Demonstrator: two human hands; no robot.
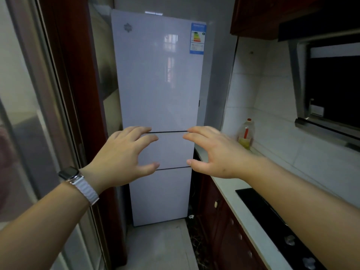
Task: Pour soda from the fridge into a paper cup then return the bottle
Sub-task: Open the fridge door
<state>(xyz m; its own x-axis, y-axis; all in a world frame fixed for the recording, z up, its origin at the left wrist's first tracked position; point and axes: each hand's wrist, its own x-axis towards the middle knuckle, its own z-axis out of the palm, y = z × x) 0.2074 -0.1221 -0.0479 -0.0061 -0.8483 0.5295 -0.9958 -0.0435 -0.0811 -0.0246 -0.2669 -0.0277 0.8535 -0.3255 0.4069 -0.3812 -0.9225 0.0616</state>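
A tall white fridge [158,80] with three stacked doors stands straight ahead, all doors closed. My left hand [124,152] and my right hand [214,151] reach out in front of its middle door, fingers spread and relaxed, holding nothing. A watch with a white band sits on my left wrist. No soda bottle or paper cup is in view.
A white counter [224,184] with dark red cabinets runs along the right, holding a black cooktop [272,217] and a plastic oil bottle [246,134] near the fridge. A range hood [327,78] hangs above. A glass sliding door [29,114] lines the left. Grey floor lies below.
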